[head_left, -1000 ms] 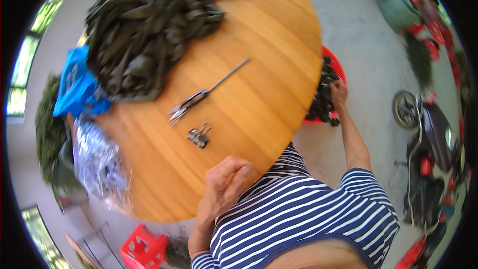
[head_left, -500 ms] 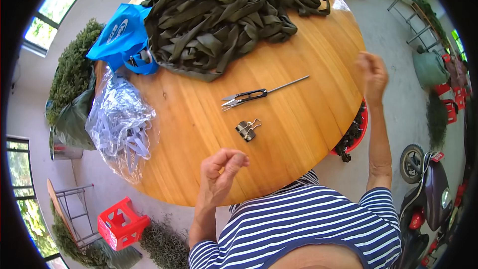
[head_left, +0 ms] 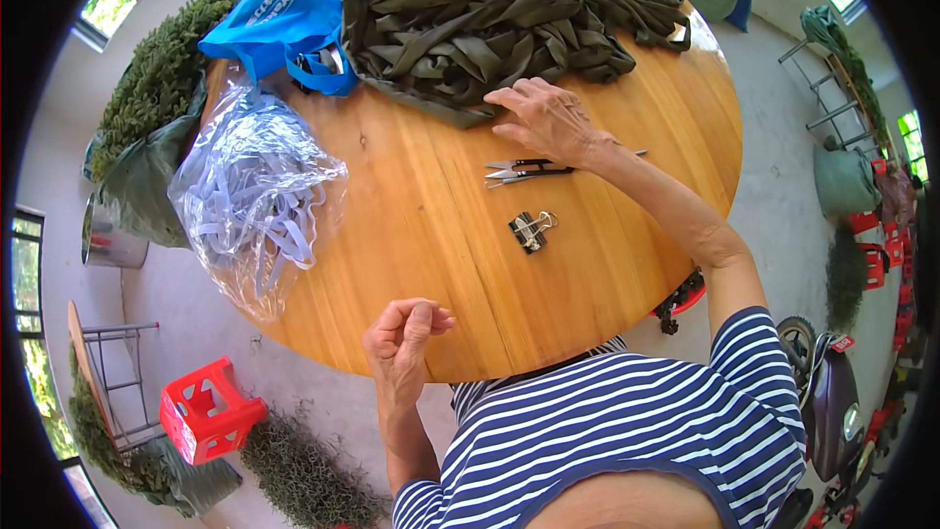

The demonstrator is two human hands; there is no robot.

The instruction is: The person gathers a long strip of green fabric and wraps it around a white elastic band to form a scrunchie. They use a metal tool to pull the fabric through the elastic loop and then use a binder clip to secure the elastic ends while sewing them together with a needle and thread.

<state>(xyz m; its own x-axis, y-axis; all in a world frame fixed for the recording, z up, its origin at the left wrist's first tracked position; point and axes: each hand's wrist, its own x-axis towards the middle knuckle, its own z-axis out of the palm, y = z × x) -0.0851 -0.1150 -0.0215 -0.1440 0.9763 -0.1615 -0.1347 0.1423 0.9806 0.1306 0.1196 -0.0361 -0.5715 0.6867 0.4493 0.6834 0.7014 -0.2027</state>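
Note:
My right hand [head_left: 550, 123] reaches across the table, its fingers stretched and the thumb apart. Its fingertips are at the near edge of a big heap of dark green fabric strips [head_left: 460, 39]; whether they touch it I cannot tell. Under that wrist lie black-handled thread snips [head_left: 524, 171], and the tip of a thin metal rod [head_left: 640, 153] shows past the forearm. A black binder clip [head_left: 530, 233] with silver wire arms rests nearer to me. My left hand [head_left: 403, 343] is closed at the table's near edge, thumb against curled fingers; anything inside it is hidden.
On the left of the round wooden table [head_left: 421, 235] are a blue bag [head_left: 279, 20] and a clear plastic bag [head_left: 250, 186] of pale straps. Around it stand a red stool [head_left: 209, 411], bundled greenery [head_left: 162, 78], a red tub [head_left: 685, 300] and a motorbike [head_left: 832, 402].
My right hand has swung left from beyond the table's right edge to the fabric heap. My left hand stays closed near the table's edge. The view has shifted a little.

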